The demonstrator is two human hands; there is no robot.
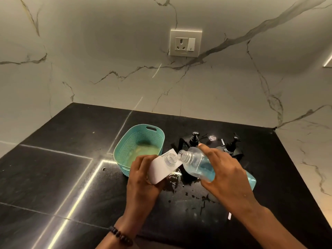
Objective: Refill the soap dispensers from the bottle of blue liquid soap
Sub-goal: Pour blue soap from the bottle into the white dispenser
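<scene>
Black counter point(71, 177) | right hand point(228, 177) tilts soap bottle point(197, 166) | left hand point(143, 178) grips white dispenser point(161, 169)

The scene is seen through a single head-worn wide-angle camera, aimed forward and down over a black countertop point(53, 177) toward a marble wall point(107, 51) in the upper half of the frame. The view is close: the left hand point(142, 178) and right hand point(226, 175) are found in the lower centre, forearms entering from the bottom edge. Straight lines appear bowed near the edges, probably by the lens. No second view is given.
</scene>
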